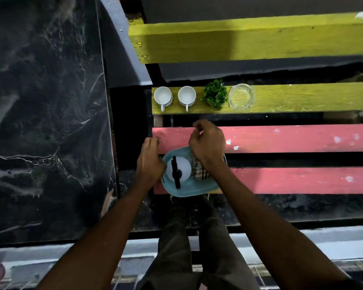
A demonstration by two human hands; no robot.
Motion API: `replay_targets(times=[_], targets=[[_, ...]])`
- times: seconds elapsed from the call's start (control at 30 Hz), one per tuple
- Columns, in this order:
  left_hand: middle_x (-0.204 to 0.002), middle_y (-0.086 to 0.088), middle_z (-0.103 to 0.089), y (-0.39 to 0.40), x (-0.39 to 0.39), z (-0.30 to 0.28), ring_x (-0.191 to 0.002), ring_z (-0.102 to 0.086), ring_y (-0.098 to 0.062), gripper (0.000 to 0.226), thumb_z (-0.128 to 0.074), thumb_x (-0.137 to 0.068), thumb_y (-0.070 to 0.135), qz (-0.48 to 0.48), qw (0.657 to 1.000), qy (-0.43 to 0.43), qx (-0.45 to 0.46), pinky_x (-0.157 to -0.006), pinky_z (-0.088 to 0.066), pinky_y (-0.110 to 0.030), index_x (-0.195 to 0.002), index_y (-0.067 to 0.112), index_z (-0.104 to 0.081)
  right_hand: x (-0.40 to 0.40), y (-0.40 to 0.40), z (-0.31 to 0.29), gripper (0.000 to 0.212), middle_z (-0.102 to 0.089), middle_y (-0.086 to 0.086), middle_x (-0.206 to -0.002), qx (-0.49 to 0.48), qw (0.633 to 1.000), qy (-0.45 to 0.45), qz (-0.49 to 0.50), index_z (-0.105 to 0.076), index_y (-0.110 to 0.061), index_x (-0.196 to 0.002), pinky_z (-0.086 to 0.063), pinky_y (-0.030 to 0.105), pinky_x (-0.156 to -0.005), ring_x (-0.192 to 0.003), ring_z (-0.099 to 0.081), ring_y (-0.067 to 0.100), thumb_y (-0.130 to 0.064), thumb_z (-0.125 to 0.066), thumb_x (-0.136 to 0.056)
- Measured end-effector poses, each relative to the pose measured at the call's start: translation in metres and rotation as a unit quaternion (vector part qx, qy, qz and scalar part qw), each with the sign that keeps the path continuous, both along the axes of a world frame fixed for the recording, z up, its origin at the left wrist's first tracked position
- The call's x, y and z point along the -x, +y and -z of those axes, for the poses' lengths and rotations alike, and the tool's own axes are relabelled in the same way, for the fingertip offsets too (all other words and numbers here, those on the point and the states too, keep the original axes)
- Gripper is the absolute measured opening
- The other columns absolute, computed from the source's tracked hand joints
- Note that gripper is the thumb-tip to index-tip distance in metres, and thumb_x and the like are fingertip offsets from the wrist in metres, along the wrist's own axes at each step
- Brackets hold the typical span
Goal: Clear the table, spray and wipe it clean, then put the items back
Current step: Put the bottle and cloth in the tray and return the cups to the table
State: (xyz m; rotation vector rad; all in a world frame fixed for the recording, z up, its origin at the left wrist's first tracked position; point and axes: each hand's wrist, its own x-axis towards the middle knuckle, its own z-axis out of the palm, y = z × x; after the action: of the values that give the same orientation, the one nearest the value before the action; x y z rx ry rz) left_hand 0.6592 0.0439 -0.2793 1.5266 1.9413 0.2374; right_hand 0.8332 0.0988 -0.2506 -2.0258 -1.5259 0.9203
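A light blue tray [199,190] sits on the near pink planks of the slatted table. In it stand a white spray bottle [183,167] with a black nozzle and a striped cloth [199,172]. My left hand [150,162] hovers over the tray's left rim with its fingers loosely curled and nothing visible in them. My right hand [208,143] is over the tray's far right rim, also loosely curled and holding nothing I can see. On the yellow plank beyond stand two white cups [162,96] [187,96], a small green plant [215,94] and a glass ashtray [241,96].
The table is made of yellow planks [302,97] and pink planks [302,139] with dark gaps between them. A dark marbled slab [46,114] fills the left side. My legs are below the tray, at the table's near edge.
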Motion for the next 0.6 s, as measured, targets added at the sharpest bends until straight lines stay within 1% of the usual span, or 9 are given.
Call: replay_targets(times=[0.07, 0.1, 0.17, 0.23, 0.3, 0.37, 0.47, 0.53, 0.6], targets=[[-0.104, -0.005, -0.053, 0.023, -0.001, 0.003, -0.09, -0.054, -0.02, 0.028, -0.065, -0.078, 0.005, -0.058, 0.997, -0.043, 0.007, -0.075, -0.046, -0.034, -0.103, 0.01, -0.055, 0.005, 0.024, 0.007, 0.024, -0.075, 0.006, -0.094, 0.053, 0.998, 0.027, 0.031, -0.072, -0.018, -0.097, -0.057, 0.038, -0.071, -0.084, -0.069, 0.03, -0.015, -0.054, -0.081], [-0.1, -0.006, -0.056, 0.036, -0.002, 0.007, -0.087, -0.055, -0.02, 0.023, -0.06, -0.078, 0.003, -0.094, 0.994, -0.061, 0.007, -0.076, -0.048, -0.034, -0.1, 0.009, -0.057, 0.007, 0.035, 0.011, 0.022, -0.075, 0.007, -0.092, 0.076, 0.995, 0.042, 0.044, -0.071, -0.018, -0.093, -0.057, 0.038, -0.072, -0.085, -0.068, 0.031, -0.014, -0.054, -0.079], [-0.09, -0.005, -0.062, 0.06, -0.003, 0.022, -0.084, -0.061, -0.023, 0.023, -0.053, -0.078, -0.003, -0.171, 0.98, -0.104, 0.019, -0.079, -0.056, -0.039, -0.095, 0.012, -0.058, 0.011, 0.056, 0.024, 0.018, -0.075, 0.01, -0.093, 0.128, 0.985, 0.083, 0.076, -0.071, -0.016, -0.09, -0.053, 0.033, -0.077, -0.091, -0.068, 0.034, -0.013, -0.058, -0.078], [-0.082, 0.001, -0.059, 0.081, -0.004, 0.038, -0.082, -0.061, -0.023, 0.025, -0.054, -0.082, -0.003, -0.227, 0.963, -0.137, 0.054, -0.083, -0.057, -0.043, -0.096, 0.018, -0.056, 0.016, 0.07, 0.042, 0.014, -0.075, 0.013, -0.099, 0.178, 0.972, 0.109, 0.11, -0.073, -0.017, -0.089, -0.05, 0.029, -0.081, -0.098, -0.067, 0.035, -0.014, -0.063, -0.079], [-0.084, 0.001, -0.06, 0.101, -0.005, 0.05, -0.089, -0.063, -0.024, 0.023, -0.058, -0.085, 0.001, -0.249, 0.956, -0.138, 0.073, -0.091, -0.054, -0.042, -0.097, 0.02, -0.052, 0.021, 0.08, 0.064, 0.006, -0.076, 0.014, -0.094, 0.21, 0.958, 0.127, 0.145, -0.069, -0.023, -0.076, -0.059, 0.042, -0.083, -0.093, -0.07, 0.039, -0.022, -0.064, -0.072], [-0.092, -0.005, -0.064, 0.116, -0.005, 0.057, -0.099, -0.065, -0.028, 0.018, -0.06, -0.088, 0.006, -0.265, 0.952, -0.134, 0.078, -0.093, -0.052, -0.037, -0.099, 0.018, -0.052, 0.021, 0.084, 0.092, 0.009, -0.075, 0.013, -0.085, 0.227, 0.951, 0.133, 0.163, -0.064, -0.022, -0.073, -0.061, 0.053, -0.074, -0.083, -0.072, 0.04, -0.027, -0.062, -0.066], [-0.109, -0.014, -0.069, 0.128, -0.005, 0.071, -0.103, -0.065, -0.031, 0.023, -0.06, -0.088, 0.017, -0.301, 0.936, -0.145, 0.11, -0.092, -0.053, -0.038, -0.111, 0.015, -0.057, 0.023, 0.086, 0.113, 0.011, -0.075, 0.01, -0.084, 0.235, 0.949, 0.131, 0.162, -0.062, -0.022, -0.073, -0.062, 0.051, -0.074, -0.081, -0.072, 0.037, -0.03, -0.067, -0.067], [-0.109, -0.016, -0.071, 0.132, -0.002, 0.088, -0.101, -0.068, -0.036, 0.024, -0.058, -0.078, 0.027, -0.336, 0.916, -0.179, 0.126, -0.09, -0.057, -0.048, -0.101, 0.025, -0.055, 0.027, 0.089, 0.124, 0.012, -0.076, 0.009, -0.086, 0.238, 0.947, 0.143, 0.163, -0.062, -0.028, -0.068, -0.061, 0.052, -0.075, -0.083, -0.073, 0.038, -0.036, -0.071, -0.068], [-0.106, -0.016, -0.072, 0.137, 0.003, 0.112, -0.099, -0.07, -0.038, 0.015, -0.053, -0.072, 0.03, -0.358, 0.905, -0.194, 0.123, -0.087, -0.058, -0.054, -0.087, 0.027, -0.053, 0.03, 0.093, 0.145, 0.006, -0.076, 0.008, -0.086, 0.241, 0.944, 0.154, 0.166, -0.065, -0.04, -0.065, -0.061, 0.054, -0.074, -0.082, -0.073, 0.039, -0.043, -0.069, -0.066]])
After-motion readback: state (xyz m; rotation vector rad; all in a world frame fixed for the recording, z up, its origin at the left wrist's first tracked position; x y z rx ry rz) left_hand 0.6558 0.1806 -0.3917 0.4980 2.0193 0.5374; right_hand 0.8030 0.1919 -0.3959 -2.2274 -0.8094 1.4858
